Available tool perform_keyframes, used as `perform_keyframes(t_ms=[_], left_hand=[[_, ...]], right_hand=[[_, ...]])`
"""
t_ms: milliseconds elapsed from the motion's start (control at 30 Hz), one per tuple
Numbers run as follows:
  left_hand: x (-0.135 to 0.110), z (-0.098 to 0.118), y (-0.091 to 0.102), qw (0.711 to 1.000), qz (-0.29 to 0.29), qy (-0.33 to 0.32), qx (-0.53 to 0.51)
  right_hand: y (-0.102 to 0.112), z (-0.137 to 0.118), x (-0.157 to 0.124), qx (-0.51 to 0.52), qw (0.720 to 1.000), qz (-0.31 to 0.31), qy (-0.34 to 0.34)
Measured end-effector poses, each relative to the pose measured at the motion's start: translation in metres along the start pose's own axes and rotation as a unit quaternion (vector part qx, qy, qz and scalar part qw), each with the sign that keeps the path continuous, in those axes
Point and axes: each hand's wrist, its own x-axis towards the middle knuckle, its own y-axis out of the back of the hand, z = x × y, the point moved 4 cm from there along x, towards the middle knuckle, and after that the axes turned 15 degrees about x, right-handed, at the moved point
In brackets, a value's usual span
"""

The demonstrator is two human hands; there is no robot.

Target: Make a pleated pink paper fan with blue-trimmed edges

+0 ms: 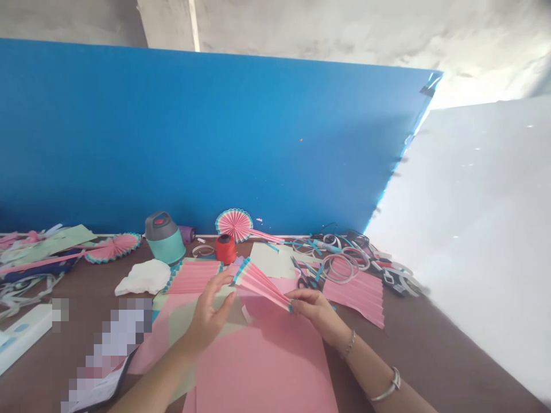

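Observation:
A pleated pink paper fan strip with blue edging [262,283] is held above the table between both hands. My left hand [210,312] has its fingers around the wider, blue-edged end. My right hand [316,310] pinches the narrow folded end. Under the hands lie flat pink paper sheets [267,367] and a pale green sheet [185,321]. Another pleated pink piece [193,277] lies just behind my left hand.
A red thread spool [225,249], a teal flask [164,237], finished round paper fans [235,223] [112,248], scissors [303,275], tape rings [340,267] and a white cloth [144,276] crowd the brown table. A blue board [215,137] stands behind, a white board [473,229] at right.

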Motion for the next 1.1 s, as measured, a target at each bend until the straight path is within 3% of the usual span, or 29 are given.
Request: perform_keyframes(t_ms=[333, 800, 1100], left_hand=[[-0.007, 0.002, 0.004, 0.997, 0.063, 0.011, -0.052], [-0.006, 0.007, 0.008, 0.995, 0.074, 0.003, -0.068], [-0.008, 0.011, 0.008, 0.994, 0.038, -0.009, -0.104]], right_hand=[[-0.012, -0.003, -0.005, 0.025, 0.999, -0.031, -0.022], [-0.010, -0.002, -0.005, 0.017, 0.999, -0.048, -0.007], [-0.013, -0.002, -0.004, 0.010, 0.997, -0.077, 0.006]])
